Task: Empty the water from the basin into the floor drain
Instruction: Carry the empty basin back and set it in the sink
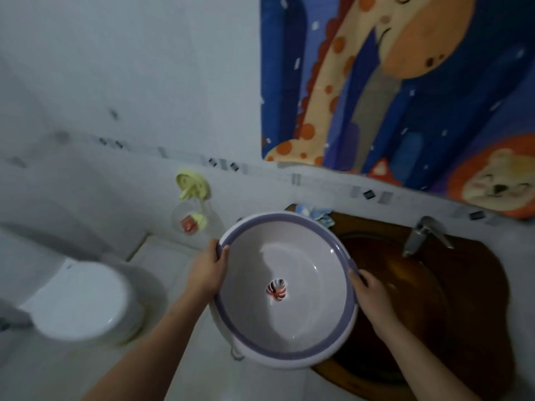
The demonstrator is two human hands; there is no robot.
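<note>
A round white basin (315, 250) with a purple rim and a striped leaf print on its bottom is held in the air, half over the floor and half over the brown sink. My left hand (207, 269) grips its left rim, thumb inside. My right hand (369, 293) grips the right rim. The basin's inside looks glossy; I cannot tell how much water lies in it. No floor drain shows in this view.
A brown sink (405, 285) with a chrome tap (419, 238) lies to the right. A white toilet (81, 299) stands at the left. A yellow wall holder with a clear cup (191, 204) hangs on the tiled wall. A cartoon curtain (405, 91) hangs above the sink. White floor tiles (162, 261) lie below.
</note>
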